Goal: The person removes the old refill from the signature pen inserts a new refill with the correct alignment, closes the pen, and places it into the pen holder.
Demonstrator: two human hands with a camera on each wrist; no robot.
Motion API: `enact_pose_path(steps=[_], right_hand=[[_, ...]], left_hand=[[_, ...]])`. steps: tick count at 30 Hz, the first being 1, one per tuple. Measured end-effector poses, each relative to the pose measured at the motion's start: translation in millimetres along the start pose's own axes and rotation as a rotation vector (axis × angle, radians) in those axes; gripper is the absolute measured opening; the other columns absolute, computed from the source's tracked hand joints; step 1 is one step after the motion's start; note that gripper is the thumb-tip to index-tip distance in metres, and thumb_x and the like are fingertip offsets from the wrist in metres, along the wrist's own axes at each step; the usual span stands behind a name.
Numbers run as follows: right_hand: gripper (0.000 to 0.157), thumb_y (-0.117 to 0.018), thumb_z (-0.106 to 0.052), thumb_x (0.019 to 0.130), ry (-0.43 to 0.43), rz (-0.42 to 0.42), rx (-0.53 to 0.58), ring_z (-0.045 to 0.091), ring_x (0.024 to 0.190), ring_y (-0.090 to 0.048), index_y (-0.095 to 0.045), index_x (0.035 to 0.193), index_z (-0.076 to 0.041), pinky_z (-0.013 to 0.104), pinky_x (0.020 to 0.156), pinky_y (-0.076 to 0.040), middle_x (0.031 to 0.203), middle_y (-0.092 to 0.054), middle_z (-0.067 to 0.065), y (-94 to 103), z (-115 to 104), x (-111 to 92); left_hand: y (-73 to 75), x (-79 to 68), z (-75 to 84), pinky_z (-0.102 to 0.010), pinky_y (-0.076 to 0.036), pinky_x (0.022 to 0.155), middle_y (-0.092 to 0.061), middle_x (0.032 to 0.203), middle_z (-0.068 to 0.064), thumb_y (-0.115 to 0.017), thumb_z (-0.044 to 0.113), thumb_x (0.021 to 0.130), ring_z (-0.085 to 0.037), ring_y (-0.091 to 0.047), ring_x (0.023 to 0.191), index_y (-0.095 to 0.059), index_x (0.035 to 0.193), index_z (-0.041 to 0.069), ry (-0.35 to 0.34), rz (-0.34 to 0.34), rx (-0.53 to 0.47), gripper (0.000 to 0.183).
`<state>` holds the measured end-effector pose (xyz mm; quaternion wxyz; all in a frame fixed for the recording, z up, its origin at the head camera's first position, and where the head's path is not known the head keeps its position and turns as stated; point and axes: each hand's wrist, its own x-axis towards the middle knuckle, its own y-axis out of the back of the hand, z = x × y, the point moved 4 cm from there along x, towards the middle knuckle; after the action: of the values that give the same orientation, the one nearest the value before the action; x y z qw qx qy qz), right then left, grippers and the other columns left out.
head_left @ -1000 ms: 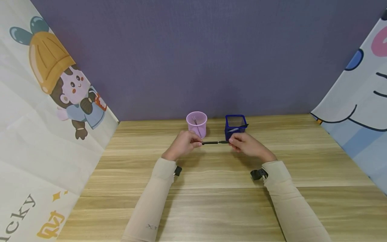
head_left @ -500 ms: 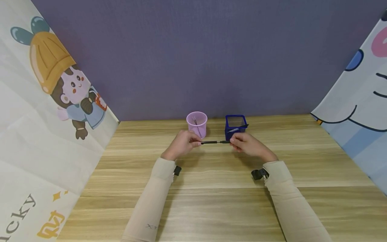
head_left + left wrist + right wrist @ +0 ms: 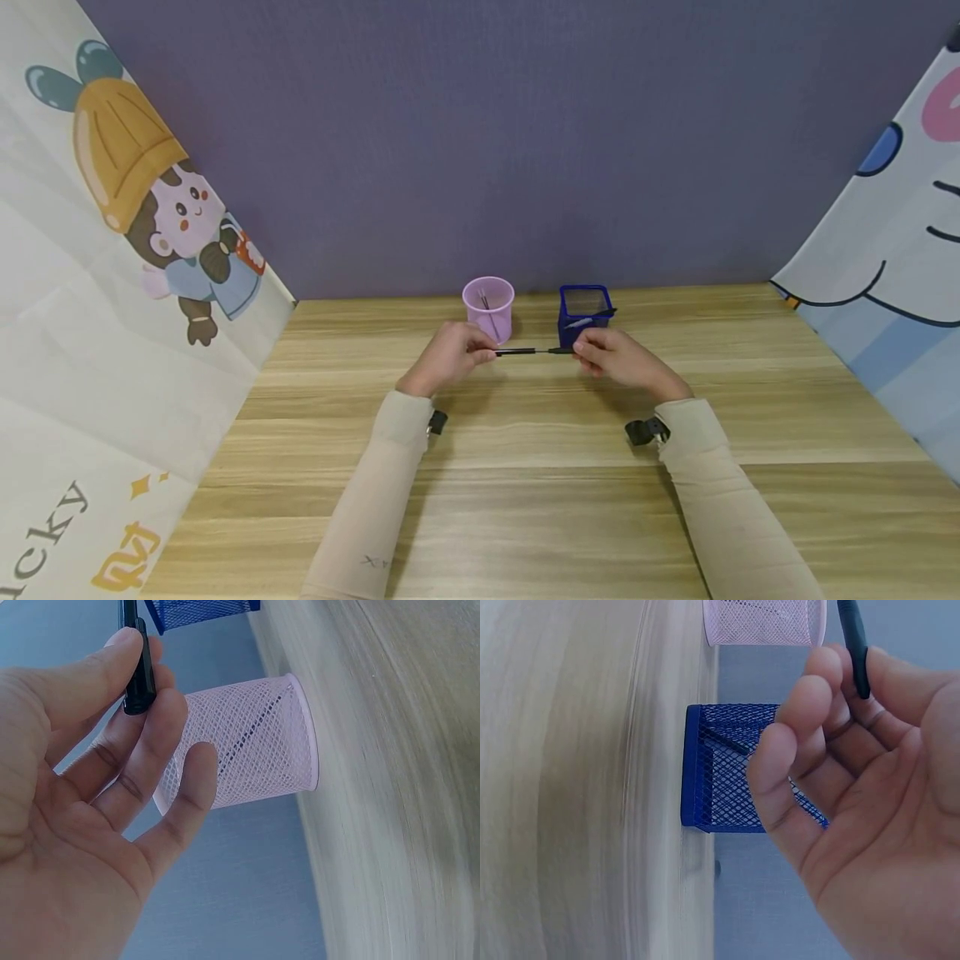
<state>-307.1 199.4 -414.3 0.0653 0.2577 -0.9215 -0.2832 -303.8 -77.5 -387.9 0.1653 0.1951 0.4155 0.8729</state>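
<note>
My left hand [image 3: 452, 354] pinches the clip end of a black pen [image 3: 139, 667] between thumb and fingers. The pen's other dark, slimmer part [image 3: 855, 649] is pinched by my right hand [image 3: 617, 360]. Held level above the table, the two parts stand slightly apart, and a thin pale section shows between them. Behind my left hand stands a pink mesh pen cup [image 3: 477, 317] with a thin dark stick inside. A blue square mesh holder [image 3: 574, 335] is behind my right hand, with a dark pen leaning in it. My fingers hide both pen ends in the head view.
Both holders stand on the wood-grain table [image 3: 517, 500], near the purple-grey back panel [image 3: 525, 150]. Printed cloths hang at the left [image 3: 90, 333] and right [image 3: 885, 250] sides.
My hands have drawn slightly apart, left hand leftward and right hand rightward. The gap between the pen's two dark parts has widened, showing more of the thin section.
</note>
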Motion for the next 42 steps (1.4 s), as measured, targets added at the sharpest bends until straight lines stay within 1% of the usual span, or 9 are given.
enact_pose_path(steps=[5, 12, 17, 20, 24, 27, 33, 37, 42], right_hand=[[0.032, -0.045, -0.022, 0.111, 0.006, -0.002, 0.019, 0.020, 0.066, -0.050, -0.056, 0.097, 0.004, 0.027, 0.058, -0.043, 0.080, -0.054, 0.018, 1.9, -1, -2], [0.028, -0.046, -0.023, 0.110, 0.009, 0.009, 0.002, 0.017, 0.064, -0.049, -0.057, 0.093, -0.003, 0.026, 0.056, -0.041, 0.079, -0.055, 0.015, 4.8, 0, -2], [0.030, -0.046, -0.023, 0.110, 0.009, 0.009, -0.002, 0.015, 0.063, -0.048, -0.057, 0.095, 0.001, 0.026, 0.055, -0.041, 0.078, -0.055, 0.012, 5.5, 2, -1], [0.032, -0.046, -0.022, 0.110, 0.011, 0.008, -0.004, 0.014, 0.064, -0.050, -0.057, 0.098, 0.005, 0.025, 0.056, -0.042, 0.079, -0.056, 0.014, 6.3, 5, 0], [0.032, -0.046, -0.022, 0.110, 0.010, 0.009, -0.003, 0.013, 0.064, -0.051, -0.057, 0.098, 0.005, 0.025, 0.057, -0.043, 0.080, -0.056, 0.017, 7.5, 5, -1], [0.031, -0.046, -0.022, 0.110, 0.006, 0.014, -0.001, 0.017, 0.065, -0.051, -0.058, 0.097, 0.004, 0.025, 0.057, -0.043, 0.080, -0.056, 0.017, 8.4, 4, -2], [0.030, -0.046, -0.024, 0.110, -0.004, 0.016, -0.009, 0.030, 0.066, -0.052, -0.057, 0.096, 0.000, 0.027, 0.058, -0.043, 0.080, -0.055, 0.015, 10.3, 3, -4], [0.030, -0.046, -0.023, 0.110, 0.001, 0.015, -0.013, 0.034, 0.067, -0.051, -0.057, 0.096, 0.000, 0.028, 0.058, -0.044, 0.080, -0.055, 0.017, 11.6, 3, -5], [0.032, -0.045, -0.023, 0.111, 0.009, 0.012, -0.003, 0.037, 0.067, -0.051, -0.056, 0.097, 0.004, 0.031, 0.058, -0.044, 0.079, -0.055, 0.016, 12.3, 2, -6]], left_hand=[[0.8, 0.1, -1.2, -0.025, -0.057, 0.075, -0.076, 0.091, -0.004, -0.076, 0.012, 0.092, -0.012, -0.067, 0.083, -0.081, 0.099, 0.009, 0.010, 0.000, 0.001, 0.009], [1.8, 0.4, -3.0, -0.026, -0.058, 0.075, -0.077, 0.090, -0.005, -0.077, 0.010, 0.091, -0.013, -0.068, 0.082, -0.081, 0.098, 0.008, 0.007, 0.010, -0.007, 0.008], [3.0, -0.8, -3.2, -0.026, -0.058, 0.076, -0.077, 0.093, -0.006, -0.077, 0.010, 0.091, -0.014, -0.069, 0.083, -0.081, 0.098, 0.007, 0.012, 0.011, -0.015, 0.009], [4.1, -1.3, -3.0, -0.026, -0.058, 0.076, -0.076, 0.093, -0.006, -0.077, 0.010, 0.091, -0.013, -0.068, 0.082, -0.081, 0.098, 0.008, 0.018, 0.012, -0.013, 0.009], [5.0, -1.2, -3.6, -0.026, -0.058, 0.075, -0.077, 0.094, -0.006, -0.077, 0.010, 0.091, -0.013, -0.068, 0.082, -0.081, 0.098, 0.007, 0.016, 0.014, -0.017, 0.009], [5.0, -1.1, -5.1, -0.027, -0.058, 0.076, -0.077, 0.095, -0.007, -0.076, 0.009, 0.091, -0.014, -0.068, 0.082, -0.081, 0.099, 0.005, 0.013, 0.017, -0.024, 0.010], [6.2, -1.5, -8.2, -0.028, -0.059, 0.077, -0.078, 0.096, -0.007, -0.076, 0.009, 0.091, -0.015, -0.069, 0.084, -0.081, 0.100, 0.006, 0.016, 0.022, -0.032, 0.010], [7.9, -1.7, -8.6, -0.029, -0.059, 0.077, -0.078, 0.096, -0.007, -0.077, 0.009, 0.090, -0.015, -0.070, 0.084, -0.081, 0.099, 0.007, 0.015, 0.027, -0.034, 0.010], [8.8, -1.7, -8.9, -0.028, -0.059, 0.078, -0.078, 0.097, -0.007, -0.077, 0.009, 0.090, -0.014, -0.070, 0.084, -0.081, 0.099, 0.006, 0.014, 0.023, -0.040, 0.009]])
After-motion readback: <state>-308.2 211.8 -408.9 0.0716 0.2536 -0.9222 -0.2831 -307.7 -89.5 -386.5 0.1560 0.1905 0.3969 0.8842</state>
